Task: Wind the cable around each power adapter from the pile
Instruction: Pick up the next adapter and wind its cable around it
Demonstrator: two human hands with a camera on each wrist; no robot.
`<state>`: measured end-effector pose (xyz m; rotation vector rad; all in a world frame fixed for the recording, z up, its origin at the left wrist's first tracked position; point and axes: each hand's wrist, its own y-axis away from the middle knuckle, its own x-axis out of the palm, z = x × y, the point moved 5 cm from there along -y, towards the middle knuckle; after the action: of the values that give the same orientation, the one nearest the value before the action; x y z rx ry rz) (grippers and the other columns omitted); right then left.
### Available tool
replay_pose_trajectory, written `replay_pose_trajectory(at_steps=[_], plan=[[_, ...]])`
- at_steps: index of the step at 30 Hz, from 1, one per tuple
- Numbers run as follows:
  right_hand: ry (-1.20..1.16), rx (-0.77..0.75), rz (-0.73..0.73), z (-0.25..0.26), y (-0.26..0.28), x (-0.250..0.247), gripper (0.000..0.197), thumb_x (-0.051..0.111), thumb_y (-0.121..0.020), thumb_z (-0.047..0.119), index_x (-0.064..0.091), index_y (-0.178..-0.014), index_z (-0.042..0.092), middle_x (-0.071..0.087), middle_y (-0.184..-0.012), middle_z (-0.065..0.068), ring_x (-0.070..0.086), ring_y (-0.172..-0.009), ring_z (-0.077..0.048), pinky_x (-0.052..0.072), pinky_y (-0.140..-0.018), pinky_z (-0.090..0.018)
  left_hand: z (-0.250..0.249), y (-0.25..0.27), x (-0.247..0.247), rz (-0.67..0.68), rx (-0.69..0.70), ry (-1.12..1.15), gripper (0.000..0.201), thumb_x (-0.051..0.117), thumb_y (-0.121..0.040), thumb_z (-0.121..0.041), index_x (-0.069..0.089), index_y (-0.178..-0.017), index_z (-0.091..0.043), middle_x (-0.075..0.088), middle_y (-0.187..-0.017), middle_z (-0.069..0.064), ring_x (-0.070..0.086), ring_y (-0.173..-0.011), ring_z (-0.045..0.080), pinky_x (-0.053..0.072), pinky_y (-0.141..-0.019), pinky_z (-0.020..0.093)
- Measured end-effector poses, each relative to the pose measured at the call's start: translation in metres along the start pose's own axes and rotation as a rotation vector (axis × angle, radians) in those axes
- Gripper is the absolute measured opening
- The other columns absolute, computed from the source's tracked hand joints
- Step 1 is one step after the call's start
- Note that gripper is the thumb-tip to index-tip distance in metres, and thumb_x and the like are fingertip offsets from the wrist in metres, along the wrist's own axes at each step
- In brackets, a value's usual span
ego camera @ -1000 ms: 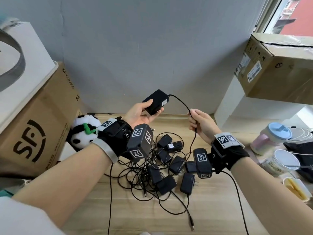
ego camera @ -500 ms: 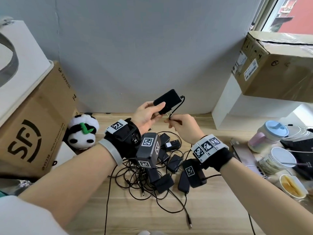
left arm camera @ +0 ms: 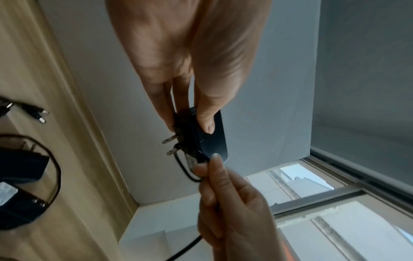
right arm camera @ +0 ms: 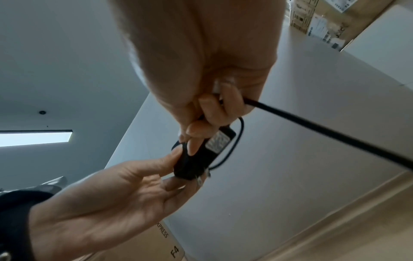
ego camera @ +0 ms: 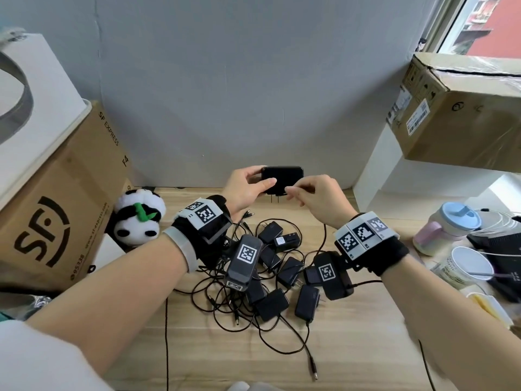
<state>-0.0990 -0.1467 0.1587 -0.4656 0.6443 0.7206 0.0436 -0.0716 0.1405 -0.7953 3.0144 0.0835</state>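
A black power adapter [ego camera: 283, 178] [left arm camera: 212, 136] [right arm camera: 201, 155] is held up above the table, prongs pointing down. My left hand [ego camera: 248, 187] [left arm camera: 185, 70] grips it between thumb and fingers. My right hand [ego camera: 313, 197] [right arm camera: 208, 98] pinches its black cable [right arm camera: 312, 127] [left arm camera: 184, 167] right by the adapter's lower right corner; a short loop of cable hangs beside the prongs. The rest of the cable drops from the right hand toward the pile of black adapters and tangled cables [ego camera: 276, 272] on the wooden table [ego camera: 352, 348].
A plush panda [ego camera: 138, 218] and an SF cardboard box [ego camera: 53, 207] stand at the left. Another cardboard box [ego camera: 462, 108] sits on a white shelf at the right. Cups and containers [ego camera: 451, 232] crowd the right edge. A grey wall closes the back.
The adapter has been turned from tilted to level with its prongs down. My right hand came in from the right along the cable and now pinches it right at the adapter.
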Motion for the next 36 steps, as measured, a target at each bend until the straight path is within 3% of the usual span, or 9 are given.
replay_pose_trajectory(at_steps=[2, 5, 10, 14, 20, 23, 26, 30, 36], plan=[[-0.013, -0.010, 0.019, 0.002, -0.003, -0.005, 0.022, 0.059, -0.090, 0.033, 0.070, -0.074, 0.021, 0.057, -0.059, 0.007, 0.044, -0.047, -0.003, 0.035, -0.050, -0.009, 0.000, 0.001, 0.001, 0.050, 0.000, -0.125, 0.033, 0.062, -0.088, -0.004, 0.060, -0.121, -0.008, 0.065, -0.109, 0.009, 0.061, -0.105, 0.019, 0.049, -0.098, 0.032], [-0.044, -0.031, 0.030, 0.006, -0.011, -0.015, 0.023, 0.060, -0.089, 0.033, 0.069, -0.073, 0.019, 0.055, -0.059, 0.006, 0.044, -0.050, -0.001, 0.036, -0.053, -0.013, 0.001, 0.006, 0.004, 0.178, -0.053, -0.182, 0.033, 0.058, -0.090, -0.003, 0.059, -0.122, -0.007, 0.065, -0.111, 0.011, 0.062, -0.100, 0.015, 0.051, -0.092, 0.024], [-0.237, 0.053, -0.036, -0.012, -0.021, -0.021, 0.025, 0.059, -0.090, 0.032, 0.064, -0.070, 0.018, 0.046, -0.055, 0.007, 0.036, -0.043, 0.000, 0.030, -0.047, -0.010, 0.003, 0.015, 0.007, 0.350, -0.196, 0.099, 0.019, 0.055, -0.091, -0.005, 0.063, -0.108, -0.005, 0.068, -0.101, 0.008, 0.066, -0.089, 0.014, 0.055, -0.081, 0.021], [-0.309, 0.119, 0.011, -0.030, -0.014, 0.001, 0.016, 0.053, -0.091, 0.004, 0.065, -0.082, 0.011, 0.059, -0.071, 0.000, 0.047, -0.059, -0.004, 0.037, -0.054, -0.012, 0.001, 0.018, 0.004, 0.260, -0.259, 0.398, 0.018, 0.056, -0.088, -0.008, 0.062, -0.103, 0.001, 0.065, -0.095, 0.012, 0.062, -0.081, 0.016, 0.055, -0.067, 0.019], [-0.174, 0.050, 0.128, -0.023, 0.007, 0.037, 0.022, 0.048, -0.096, 0.021, 0.067, -0.088, 0.028, 0.051, -0.061, 0.006, 0.040, -0.054, -0.009, 0.036, -0.051, -0.018, 0.005, 0.011, 0.002, 0.059, -0.288, 0.564, 0.015, 0.055, -0.091, -0.005, 0.061, -0.101, 0.006, 0.065, -0.093, 0.015, 0.061, -0.086, 0.020, 0.059, -0.070, 0.026], [-0.133, 0.031, 0.125, -0.018, 0.010, 0.043, 0.024, 0.047, -0.096, 0.018, 0.071, -0.092, 0.022, 0.049, -0.059, 0.010, 0.039, -0.050, -0.005, 0.035, -0.052, -0.014, 0.012, 0.009, 0.000, -0.057, -0.299, 0.545, 0.008, 0.057, -0.090, -0.003, 0.062, -0.090, 0.003, 0.067, -0.079, 0.011, 0.062, -0.081, 0.018, 0.057, -0.078, 0.029], [-0.048, 0.027, 0.133, -0.013, 0.012, 0.045, 0.027, 0.046, -0.096, 0.020, 0.071, -0.090, 0.011, 0.052, -0.060, 0.006, 0.039, -0.047, -0.002, 0.032, -0.050, -0.012, 0.018, 0.008, 0.001, -0.113, -0.284, 0.506, 0.008, 0.060, -0.089, -0.003, 0.062, -0.093, 0.003, 0.066, -0.087, 0.012, 0.064, -0.083, 0.018, 0.058, -0.077, 0.029], [-0.010, 0.008, 0.136, -0.003, 0.012, 0.041, 0.027, 0.046, -0.097, 0.020, 0.071, -0.089, 0.017, 0.054, -0.061, 0.011, 0.043, -0.050, -0.001, 0.035, -0.052, -0.011, 0.020, 0.009, 0.002, -0.155, -0.236, 0.406, 0.016, 0.062, -0.088, -0.005, 0.062, -0.100, 0.005, 0.066, -0.097, 0.016, 0.064, -0.090, 0.022, 0.057, -0.081, 0.030], [-0.058, -0.001, 0.134, 0.011, 0.008, 0.022, 0.028, 0.046, -0.097, 0.020, 0.068, -0.079, 0.018, 0.051, -0.060, 0.010, 0.041, -0.051, -0.007, 0.036, -0.053, -0.018, 0.013, 0.006, -0.003, -0.193, -0.058, -0.040, 0.035, 0.072, -0.080, -0.011, 0.058, -0.112, -0.003, 0.064, -0.106, 0.008, 0.062, -0.101, 0.021, 0.051, -0.092, 0.033]])
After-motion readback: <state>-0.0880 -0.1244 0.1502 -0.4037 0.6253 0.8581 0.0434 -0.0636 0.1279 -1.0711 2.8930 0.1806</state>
